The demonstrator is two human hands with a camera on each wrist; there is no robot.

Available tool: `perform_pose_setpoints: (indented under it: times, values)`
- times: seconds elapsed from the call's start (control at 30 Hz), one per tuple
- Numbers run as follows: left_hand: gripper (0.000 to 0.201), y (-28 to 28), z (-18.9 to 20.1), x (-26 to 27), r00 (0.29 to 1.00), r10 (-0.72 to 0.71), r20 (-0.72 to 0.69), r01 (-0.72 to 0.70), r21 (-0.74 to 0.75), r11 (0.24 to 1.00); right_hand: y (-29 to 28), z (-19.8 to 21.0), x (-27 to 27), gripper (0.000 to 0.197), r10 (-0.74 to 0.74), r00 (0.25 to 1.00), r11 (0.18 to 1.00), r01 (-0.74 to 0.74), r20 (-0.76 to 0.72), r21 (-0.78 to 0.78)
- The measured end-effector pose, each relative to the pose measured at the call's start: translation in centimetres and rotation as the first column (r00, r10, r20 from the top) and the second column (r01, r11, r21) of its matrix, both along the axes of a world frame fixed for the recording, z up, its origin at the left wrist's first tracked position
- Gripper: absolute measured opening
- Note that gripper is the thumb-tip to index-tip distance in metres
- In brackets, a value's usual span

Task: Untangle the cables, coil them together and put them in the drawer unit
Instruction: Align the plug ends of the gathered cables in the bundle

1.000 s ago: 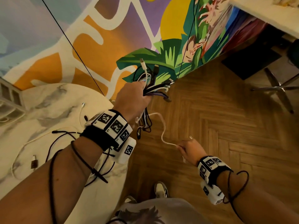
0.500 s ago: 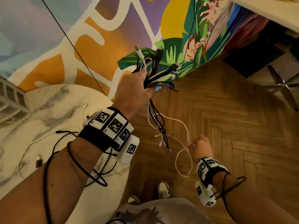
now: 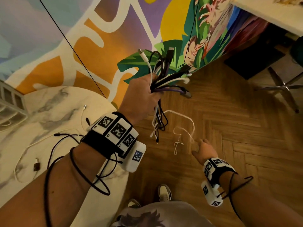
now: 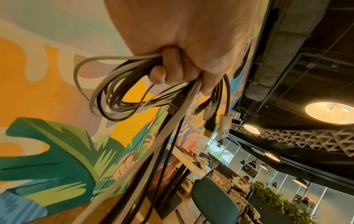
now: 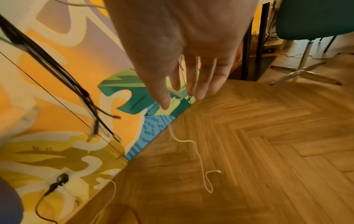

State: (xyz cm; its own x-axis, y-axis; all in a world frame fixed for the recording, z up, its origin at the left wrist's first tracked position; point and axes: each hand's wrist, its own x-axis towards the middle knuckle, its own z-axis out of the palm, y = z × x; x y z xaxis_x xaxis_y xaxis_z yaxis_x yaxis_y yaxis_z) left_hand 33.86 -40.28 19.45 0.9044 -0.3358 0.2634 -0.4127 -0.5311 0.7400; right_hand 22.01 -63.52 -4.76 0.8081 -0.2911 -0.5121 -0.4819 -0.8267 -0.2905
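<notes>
The left hand [image 3: 141, 99] grips a bundle of black, white and purple cables [image 3: 165, 76] — one thin white cable [image 3: 188, 123] trails down to the right hand [image 3: 205, 151].

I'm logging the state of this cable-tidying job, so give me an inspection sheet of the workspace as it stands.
Surface: marble-look table at left, with cables lying on it.
Job's things: cable bundle raised in the left hand; thin white cable trailing from it toward the right hand; drawer unit at the table's far left edge.
Clutter: nothing seen.
Hands: left hand grips the bundle; right hand has straight, spread fingers, white cable at its fingertips.
Cables: loose white cable and black cable on the table.
Surroundings: painted mural wall, herringbone wood floor, chair base.
</notes>
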Motion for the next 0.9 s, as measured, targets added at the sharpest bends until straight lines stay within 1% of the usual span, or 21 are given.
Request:
perform_pose_setpoints:
  times: [0.03, 0.07, 0.1, 0.13, 0.2, 0.23, 0.27, 0.3, 0.33, 0.37, 0.4, 0.43, 0.47, 0.5, 0.53, 0.6, 0.67, 0.77, 0.8, 0.83, 0.9]
  values:
    - [0.012, -0.2, -0.3, -0.1, 1.000, -0.004, -0.009, 0.004, 0.001, 1.000, 0.6, 0.7, 0.4, 0.055, -0.016, 0.999, 0.998, 0.013, 0.049, 0.055]
    - [0.013, -0.4, -0.7, -0.2, 1.000, -0.006, -0.023, 0.006, 0.000, 1.000, 1.2, 1.6, 0.8, 0.058, -0.026, 0.989, 0.994, 0.010, 0.149, 0.105]
    - [0.014, -0.6, -1.0, -0.3, 0.999, -0.008, -0.041, 0.008, -0.007, 1.000, 1.9, 2.5, 1.2, 0.060, -0.038, 0.959, 0.989, -0.005, 0.281, 0.150]
    - [0.013, -0.8, -1.3, -0.4, 0.998, -0.012, -0.060, 0.012, -0.015, 1.000, 2.4, 3.6, 1.7, 0.061, -0.074, 0.903, 0.976, -0.021, 0.422, 0.217]
    - [0.012, -1.1, -2.0, -0.6, 0.996, -0.022, -0.088, 0.021, -0.012, 1.000, 3.7, 6.5, 2.5, 0.060, -0.170, 0.752, 0.913, -0.123, 0.637, 0.389]
    - [0.013, -1.2, -2.3, -0.7, 0.995, -0.030, -0.100, 0.029, -0.009, 1.000, 4.4, 8.0, 2.9, 0.064, -0.190, 0.678, 0.881, -0.202, 0.710, 0.428]
    - [0.016, -1.3, -2.5, -0.8, 0.993, -0.037, -0.110, 0.037, -0.008, 0.999, 5.4, 9.8, 3.3, 0.070, -0.186, 0.631, 0.858, -0.270, 0.754, 0.438]
    - [0.018, -1.4, -2.8, -0.8, 0.992, -0.045, -0.119, 0.044, -0.010, 0.999, 6.4, 11.2, 3.6, 0.070, -0.167, 0.622, 0.836, -0.321, 0.765, 0.444]
    - [0.019, -1.6, -3.0, -0.9, 0.990, -0.053, -0.128, 0.052, -0.011, 0.999, 7.3, 12.6, 4.0, 0.065, -0.129, 0.644, 0.816, -0.363, 0.754, 0.450]
    - [0.019, -1.7, -3.2, -1.0, 0.988, -0.061, -0.139, 0.060, -0.010, 0.998, 8.1, 13.4, 4.4, 0.054, -0.090, 0.697, 0.787, -0.388, 0.711, 0.479]
    - [0.018, -1.9, -3.3, -1.1, 0.986, -0.070, -0.148, 0.070, -0.006, 0.998, 8.8, 14.2, 4.8, 0.037, -0.054, 0.766, 0.763, -0.381, 0.640, 0.522]
    - [0.017, -2.1, -3.4, -1.3, 0.984, -0.077, -0.158, 0.078, 0.003, 0.997, 9.4, 14.6, 5.1, 0.015, -0.052, 0.833, 0.726, -0.348, 0.551, 0.593]
    - [0.015, -2.1, -3.4, -1.4, 0.983, -0.081, -0.165, 0.085, 0.019, 0.996, 9.9, 14.9, 5.5, 0.005, -0.088, 0.879, 0.671, -0.296, 0.469, 0.680]
    - [0.013, -2.1, -3.5, -1.5, 0.982, -0.081, -0.171, 0.088, 0.035, 0.996, 10.2, 14.6, 5.8, 0.015, -0.127, 0.899, 0.641, -0.249, 0.420, 0.726]
    - [0.013, -1.9, -3.4, -1.5, 0.981, -0.080, -0.177, 0.089, 0.043, 0.995, 10.4, 14.3, 6.1, 0.018, -0.161, 0.904, 0.646, -0.206, 0.395, 0.735]
    - [0.009, -1.1, -2.7, -1.4, 0.980, -0.072, -0.188, 0.078, 0.021, 0.997, 9.7, 13.2, 6.4, 0.022, -0.211, 0.891, 0.715, -0.140, 0.402, 0.685]
    - [0.007, 0.2, -1.5, -0.8, 0.989, -0.022, -0.145, 0.023, 0.004, 1.000, 8.1, 11.5, 6.3, 0.031, -0.305, 0.870, 0.772, -0.013, 0.388, 0.636]
    - [0.014, 2.1, 0.2, 0.9, 0.982, 0.110, -0.152, -0.118, -0.047, 0.992, 5.0, 7.9, 4.6, 0.034, -0.453, 0.823, 0.801, 0.206, 0.344, 0.562]
    - [0.021, 2.4, 0.6, 1.4, 0.977, 0.141, -0.163, -0.156, -0.082, 0.984, 4.2, 6.7, 3.9, 0.035, -0.449, 0.836, 0.825, 0.252, 0.316, 0.505]
    - [0.026, 2.5, 0.8, 1.7, 0.971, 0.162, -0.178, -0.184, -0.115, 0.976, 3.4, 5.2, 3.2, 0.033, -0.399, 0.877, 0.866, 0.265, 0.267, 0.423]
    - [0.032, 2.2, 1.1, 1.7, 0.962, 0.175, -0.212, -0.210, -0.154, 0.966, 2.3, 2.5, 2.3, 0.026, -0.231, 0.969, 0.948, 0.205, 0.084, 0.242]
